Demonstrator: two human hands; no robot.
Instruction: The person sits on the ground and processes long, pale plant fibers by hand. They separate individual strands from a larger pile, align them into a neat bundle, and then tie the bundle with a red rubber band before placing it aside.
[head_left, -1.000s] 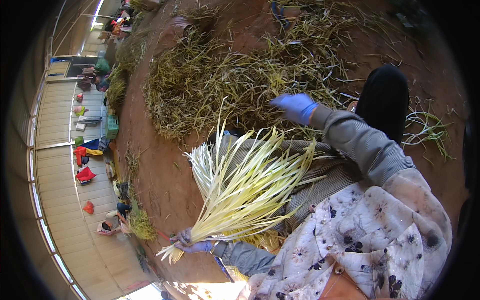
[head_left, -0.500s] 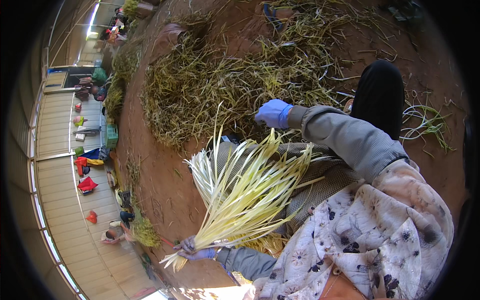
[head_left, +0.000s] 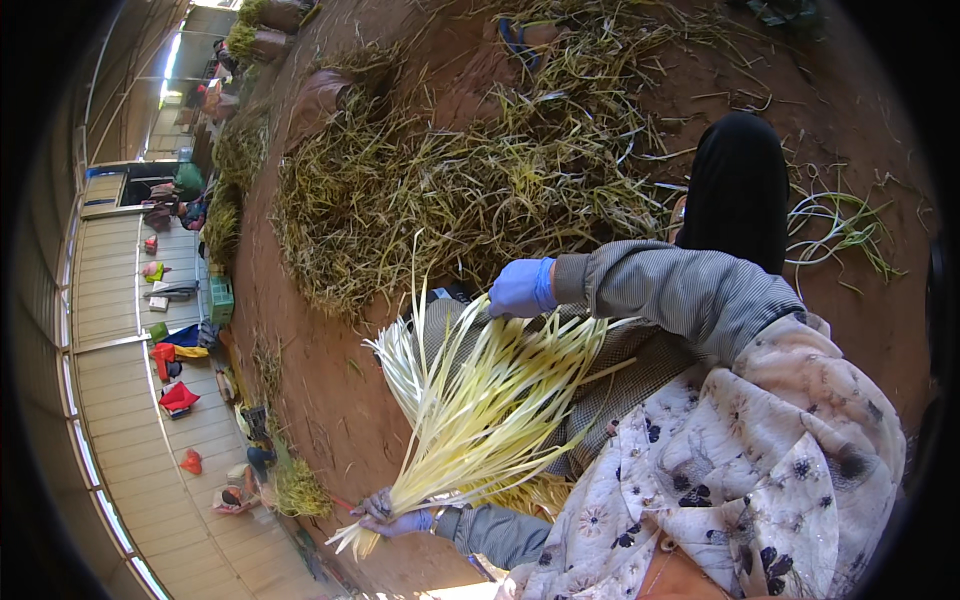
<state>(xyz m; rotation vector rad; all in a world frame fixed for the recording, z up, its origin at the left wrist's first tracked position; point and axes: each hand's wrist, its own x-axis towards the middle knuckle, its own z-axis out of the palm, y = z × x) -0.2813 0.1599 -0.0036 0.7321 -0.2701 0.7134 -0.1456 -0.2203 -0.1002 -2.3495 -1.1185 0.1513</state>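
A fanned bundle of yellow chives (head_left: 480,410), pale yellow with whiter parts, lies across my lap. My left hand (head_left: 392,515), in a dirt-stained purple glove, is closed round its narrow gathered end. Short pale ends stick out below that fist. My right hand (head_left: 522,288), in a cleaner purple glove, is at the far, spread side of the bundle with its fingers pinched on the leaves there. How many leaves it grips is hidden by the glove.
Beyond my knees, a wide heap of withered leaves (head_left: 450,190) covers the reddish earth floor (head_left: 330,400). A few loose pale strands (head_left: 835,225) lie right of my dark-trousered knee (head_left: 740,190). At the far left, people sit near a green crate (head_left: 221,300) along a metal wall.
My right hand has come from over the withered heap, toward me and slightly left, onto the spread leaves. My left hand keeps its hold on the bundle, nearly in place.
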